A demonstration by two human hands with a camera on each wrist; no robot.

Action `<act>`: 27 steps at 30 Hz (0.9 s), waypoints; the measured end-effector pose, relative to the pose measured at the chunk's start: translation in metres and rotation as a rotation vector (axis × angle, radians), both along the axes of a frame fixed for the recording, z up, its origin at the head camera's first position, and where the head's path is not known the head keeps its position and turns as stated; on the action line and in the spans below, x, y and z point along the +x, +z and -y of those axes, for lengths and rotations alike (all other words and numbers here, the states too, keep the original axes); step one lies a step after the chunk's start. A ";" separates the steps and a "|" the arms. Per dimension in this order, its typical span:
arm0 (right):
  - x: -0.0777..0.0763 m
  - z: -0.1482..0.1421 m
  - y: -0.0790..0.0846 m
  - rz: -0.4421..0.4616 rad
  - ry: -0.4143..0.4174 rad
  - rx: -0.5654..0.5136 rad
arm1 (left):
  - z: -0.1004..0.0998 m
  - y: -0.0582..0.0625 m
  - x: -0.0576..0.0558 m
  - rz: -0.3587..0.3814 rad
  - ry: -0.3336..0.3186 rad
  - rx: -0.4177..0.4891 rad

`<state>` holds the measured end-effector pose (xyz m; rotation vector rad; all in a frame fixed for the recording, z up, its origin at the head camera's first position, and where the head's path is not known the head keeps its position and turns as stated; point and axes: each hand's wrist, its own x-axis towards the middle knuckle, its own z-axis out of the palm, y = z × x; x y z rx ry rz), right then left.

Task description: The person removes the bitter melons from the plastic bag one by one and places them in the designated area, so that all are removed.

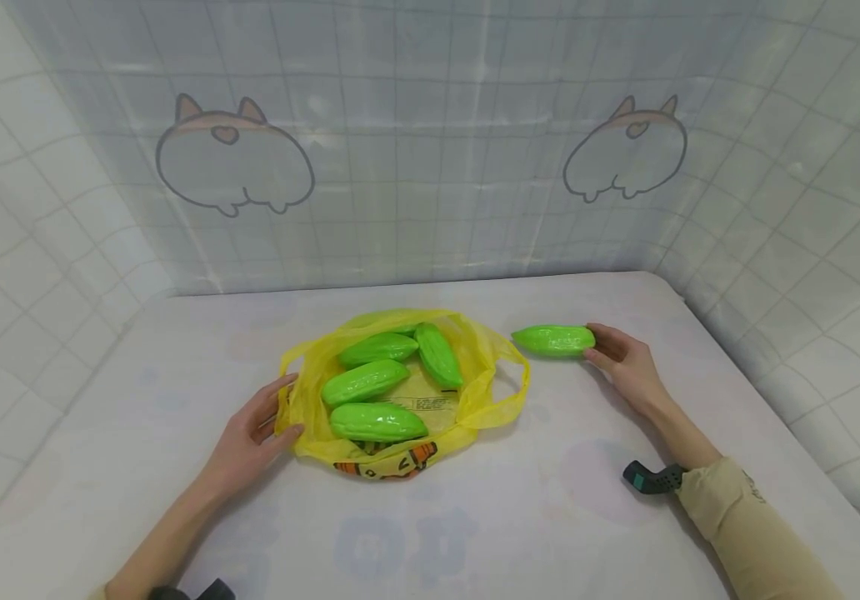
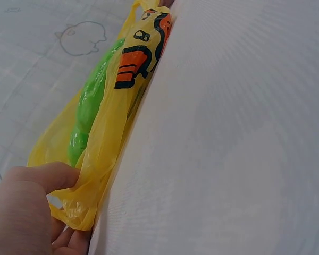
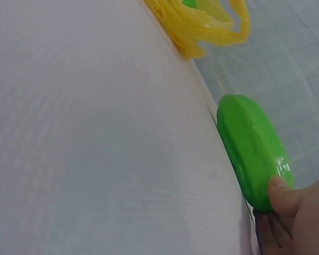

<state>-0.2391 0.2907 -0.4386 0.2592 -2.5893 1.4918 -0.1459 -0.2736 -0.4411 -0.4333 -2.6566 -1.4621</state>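
A yellow plastic bag (image 1: 493,400) lies on the table with its mouth spread wide. Several glossy green toy cucumbers (image 1: 377,422) rest inside it, one partly hidden at the back. My left hand (image 1: 250,442) holds the bag's left edge, thumb at the front and fingers farther back; in the left wrist view the thin plastic is bunched between them. To the right of the bag, my right hand (image 1: 628,371) grips another green toy cucumber (image 1: 553,341) by its blunt right end. Its tapered end points left toward the bag's handle loop, with a gap between them.
The white table (image 1: 550,517) carries a faint print. Its back edge meets a tiled wall (image 1: 430,183) with cartoon dog drawings, and tiled sheeting (image 1: 812,250) rises at the right side. A dark strap device (image 1: 651,477) sits on the right wrist.
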 end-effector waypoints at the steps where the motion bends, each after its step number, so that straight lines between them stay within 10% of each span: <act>1: 0.000 0.000 0.000 0.000 -0.002 0.000 | 0.000 0.000 0.000 0.001 -0.001 0.001; 27: 0.006 0.004 0.003 -0.004 -0.053 -0.026 | 0.001 -0.001 0.000 -0.001 -0.005 0.006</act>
